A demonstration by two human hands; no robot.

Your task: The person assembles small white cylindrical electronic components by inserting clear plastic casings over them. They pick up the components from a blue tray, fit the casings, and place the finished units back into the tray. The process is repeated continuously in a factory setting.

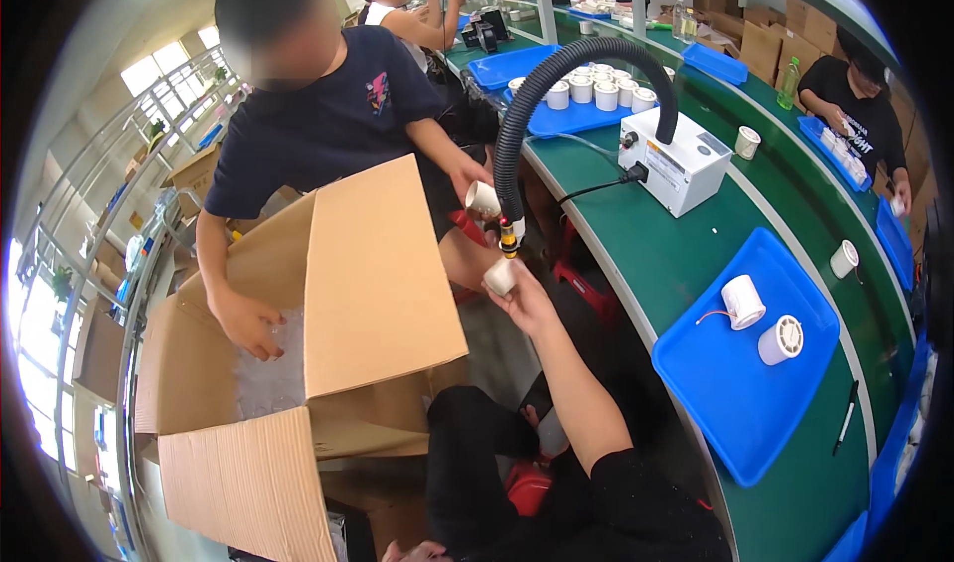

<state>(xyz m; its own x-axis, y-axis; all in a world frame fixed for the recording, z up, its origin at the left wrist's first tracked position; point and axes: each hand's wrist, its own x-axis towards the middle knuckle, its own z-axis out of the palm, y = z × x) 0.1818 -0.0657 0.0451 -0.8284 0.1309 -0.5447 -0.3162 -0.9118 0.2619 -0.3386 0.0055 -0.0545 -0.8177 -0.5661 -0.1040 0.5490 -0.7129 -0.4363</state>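
Observation:
My right hand (527, 302) is closed around a white cylindrical part (500, 277) and holds it up just under the brass-coloured tip (510, 239) of a black corrugated hose (509, 130). Whether part and tip touch I cannot tell. At the lower edge only a bit of my left hand (422, 551) shows, low by my leg; its fingers are mostly cut off. Right beside the hose tip, a co-worker's hand (465, 174) grips another white cylindrical part (483, 200).
An open cardboard box (383, 274) stands at left, the co-worker's other hand (248, 323) over clear plastic inside. A blue tray (735, 403) with two white cylinders, a pen (847, 418) and a white hose unit (676, 169) sit on the green bench. Behind, several cylinders fill another tray (571, 118).

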